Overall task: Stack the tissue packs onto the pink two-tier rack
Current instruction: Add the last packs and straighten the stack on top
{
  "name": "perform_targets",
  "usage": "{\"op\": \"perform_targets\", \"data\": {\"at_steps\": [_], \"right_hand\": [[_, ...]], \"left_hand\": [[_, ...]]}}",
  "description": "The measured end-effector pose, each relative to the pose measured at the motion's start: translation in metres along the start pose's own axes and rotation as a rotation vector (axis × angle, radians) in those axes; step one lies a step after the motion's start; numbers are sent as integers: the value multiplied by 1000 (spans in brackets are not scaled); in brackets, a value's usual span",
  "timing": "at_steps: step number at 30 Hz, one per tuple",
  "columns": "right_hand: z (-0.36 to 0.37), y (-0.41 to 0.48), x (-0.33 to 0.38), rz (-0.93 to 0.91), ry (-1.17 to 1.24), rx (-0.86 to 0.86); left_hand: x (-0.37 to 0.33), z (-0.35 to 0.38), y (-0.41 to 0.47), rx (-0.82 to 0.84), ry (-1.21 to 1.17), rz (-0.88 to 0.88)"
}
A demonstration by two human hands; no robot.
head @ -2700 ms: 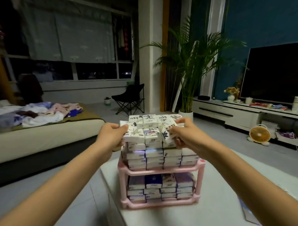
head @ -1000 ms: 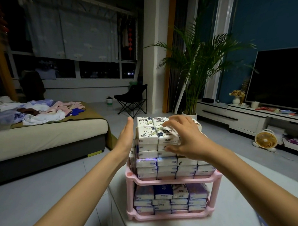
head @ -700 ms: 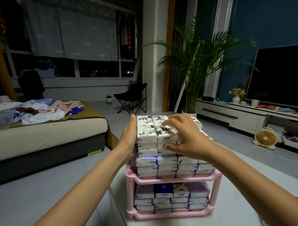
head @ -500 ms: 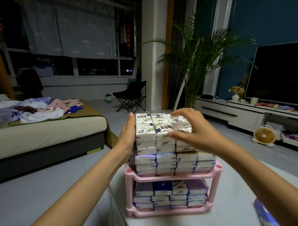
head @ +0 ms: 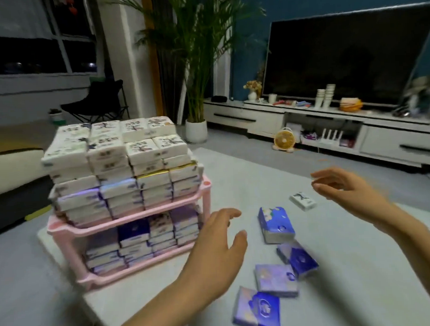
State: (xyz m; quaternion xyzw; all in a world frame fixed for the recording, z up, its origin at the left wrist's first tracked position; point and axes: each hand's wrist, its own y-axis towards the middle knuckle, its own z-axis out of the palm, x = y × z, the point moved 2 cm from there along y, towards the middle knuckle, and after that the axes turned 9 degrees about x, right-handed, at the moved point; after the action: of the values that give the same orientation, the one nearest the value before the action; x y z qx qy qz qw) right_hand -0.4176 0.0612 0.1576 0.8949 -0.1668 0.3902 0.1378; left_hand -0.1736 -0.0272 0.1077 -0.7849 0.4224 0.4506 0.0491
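Note:
The pink two-tier rack (head: 128,220) stands at the table's left, both tiers full of tissue packs. White patterned packs (head: 116,146) are piled high on its top tier. Several loose packs lie on the table to the right: a blue stack (head: 276,225), a dark blue pack (head: 299,258), a lilac pack (head: 276,280), another blue pack (head: 258,310) and a small white pack (head: 303,200). My left hand (head: 217,253) hovers open beside the rack, holding nothing. My right hand (head: 349,191) hovers open just right of the white pack, fingers loosely spread.
The white table (head: 359,267) carries everything. Beyond it are a potted palm (head: 193,66), a TV (head: 346,55) on a low white cabinet (head: 329,119), a small orange fan (head: 284,140) on the floor, a black folding chair (head: 97,103) and a bed edge (head: 14,165) at left.
Both hands have let go of the pile on the rack and moved right and down over the table. The view has swung right, showing the loose packs.

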Motion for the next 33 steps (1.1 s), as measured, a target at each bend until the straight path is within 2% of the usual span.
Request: {"op": "perform_targets", "data": {"at_steps": [2,7,11,16,19,21,24,26,29,31,33], "right_hand": [[-15,-10,-38,104,-46,-48],[-6,-9,-108,272,-124,-43],[42,23,-150,312,-137,8],[58,85,-179,315,-249,-201],[53,121,-194,352,-390,-148],[53,136,-200,340,-477,-120],[59,132,-198,304,-497,-199],[61,118,-193,286,-458,-199],[52,79,-183,223,-291,-96],[34,48,-181,160,-198,-104],[0,20,-184,85,-222,-238]], "left_hand": [[22,32,14,47,-32,-128],[89,89,24,93,38,-269],[119,108,17,47,237,-136],[121,110,22,3,283,-113],[113,110,24,-7,283,-123],[110,109,23,-7,289,-143],[110,106,22,16,294,-194],[110,106,19,18,294,-209],[109,103,17,10,270,-211],[106,99,19,-15,149,-260],[91,93,22,-70,-50,-311]]}}
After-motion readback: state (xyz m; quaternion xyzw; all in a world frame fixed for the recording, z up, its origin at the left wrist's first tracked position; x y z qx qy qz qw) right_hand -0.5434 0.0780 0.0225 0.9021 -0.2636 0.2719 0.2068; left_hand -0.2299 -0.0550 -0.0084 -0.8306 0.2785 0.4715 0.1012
